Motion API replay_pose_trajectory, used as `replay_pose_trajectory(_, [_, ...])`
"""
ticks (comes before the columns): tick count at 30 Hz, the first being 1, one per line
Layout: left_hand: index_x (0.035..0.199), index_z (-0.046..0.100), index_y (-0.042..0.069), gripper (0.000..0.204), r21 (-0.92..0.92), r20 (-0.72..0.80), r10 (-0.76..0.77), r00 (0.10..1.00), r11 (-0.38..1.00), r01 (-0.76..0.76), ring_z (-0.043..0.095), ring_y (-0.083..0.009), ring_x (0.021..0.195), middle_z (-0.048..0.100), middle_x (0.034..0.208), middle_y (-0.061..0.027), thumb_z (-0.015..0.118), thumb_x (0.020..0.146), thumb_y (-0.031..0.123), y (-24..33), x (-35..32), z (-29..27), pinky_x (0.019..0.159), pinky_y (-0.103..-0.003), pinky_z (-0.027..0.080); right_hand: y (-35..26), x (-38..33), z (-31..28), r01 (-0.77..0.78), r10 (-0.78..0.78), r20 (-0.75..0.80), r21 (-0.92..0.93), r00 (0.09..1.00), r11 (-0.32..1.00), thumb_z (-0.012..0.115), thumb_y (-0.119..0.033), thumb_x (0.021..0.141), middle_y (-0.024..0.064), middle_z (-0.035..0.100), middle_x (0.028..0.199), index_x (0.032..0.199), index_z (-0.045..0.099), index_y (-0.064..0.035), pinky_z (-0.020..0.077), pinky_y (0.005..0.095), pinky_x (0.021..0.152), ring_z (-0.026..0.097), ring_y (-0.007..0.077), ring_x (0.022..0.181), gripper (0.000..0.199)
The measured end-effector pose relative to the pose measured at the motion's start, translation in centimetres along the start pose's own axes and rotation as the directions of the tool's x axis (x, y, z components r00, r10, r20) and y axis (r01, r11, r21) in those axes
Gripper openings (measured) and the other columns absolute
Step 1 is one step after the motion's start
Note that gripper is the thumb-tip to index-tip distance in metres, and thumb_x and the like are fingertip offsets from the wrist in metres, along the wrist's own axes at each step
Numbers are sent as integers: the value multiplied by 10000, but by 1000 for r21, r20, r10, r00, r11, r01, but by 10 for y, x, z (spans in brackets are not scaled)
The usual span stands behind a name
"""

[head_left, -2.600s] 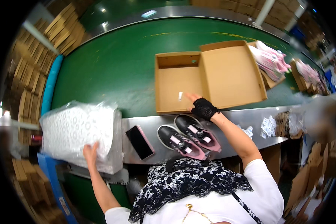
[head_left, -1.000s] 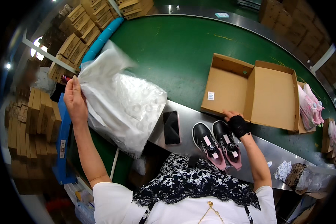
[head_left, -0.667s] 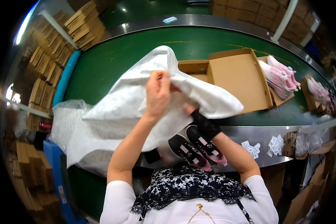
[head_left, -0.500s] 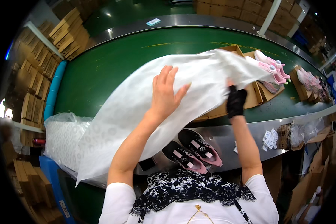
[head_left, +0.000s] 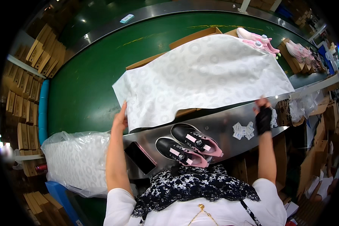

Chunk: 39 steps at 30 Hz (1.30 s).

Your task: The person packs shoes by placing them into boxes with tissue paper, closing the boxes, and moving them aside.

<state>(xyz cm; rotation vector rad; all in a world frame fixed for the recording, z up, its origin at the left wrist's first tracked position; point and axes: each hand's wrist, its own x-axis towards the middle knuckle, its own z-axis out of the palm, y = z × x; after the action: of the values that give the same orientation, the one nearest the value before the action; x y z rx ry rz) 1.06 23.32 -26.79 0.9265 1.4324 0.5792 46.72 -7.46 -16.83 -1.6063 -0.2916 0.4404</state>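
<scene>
Paper [head_left: 211, 71] draped a box [head_left: 199, 36] that seemingly propped it, left hand [head_left: 120, 119] and right hand [head_left: 263, 111] near its edges, fingers' grip unclear.

I'm standing by, watching: head cam, left one of a side-by-side fisheye pair, is riding on the person's head. It's facing down and forward, upright, over the chest [head_left: 173, 211]; forearms [head_left: 116, 162] are showing from below. Hands [head_left: 120, 121] are sitting near the lens, desk [head_left: 79, 101] stretching beyond, its far steel edge [head_left: 154, 14] bowing.
</scene>
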Motion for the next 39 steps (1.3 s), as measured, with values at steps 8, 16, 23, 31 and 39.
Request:
replay_pose_trajectory(8, [1055,523,-6,338,-270,219,35,975,963,26,579,-178,835,598,958,-105,604,795,194,5,-35,73,759,-291,463,81,-188,42,866,-160,976,206,-148,455,583,-267,682,101,584,925,836,593,-47,413,367,712,555,217,849,269])
replay_pose_trajectory(16, [995,543,-12,280,163,-69,597,799,797,-581,510,-94,760,579,881,-29,589,811,193,55,-54,4,675,-231,418,31,-183,82,978,-404,914,107,-26,180,569,-219,690,28,550,598,651,556,-103,336,354,629,532,162,600,124])
replay_pose_trajectory(23, [987,539,-18,240,300,35,661,750,709,-639,511,-82,739,583,875,-33,555,825,159,98,-85,-9,670,-224,424,-25,-62,187,329,-124,782,-109,611,938,547,-247,726,190,546,675,853,524,10,437,386,569,562,324,655,287])
replay_pose_trajectory(31, [984,500,30,193,135,347,455,820,841,-524,493,-54,657,538,746,-1,549,834,141,144,-110,113,593,-206,426,93,-75,310,-145,101,853,-30,513,989,562,-219,714,241,509,986,988,483,29,416,361,795,492,346,946,378])
replay_pose_trajectory(39, [1194,415,22,466,289,317,647,693,631,-720,462,-261,1070,457,1181,-179,545,821,268,66,-37,134,870,-376,373,34,-3,215,748,-414,629,-610,658,262,536,-161,697,277,317,1245,1264,351,-105,351,429,897,379,422,1086,599])
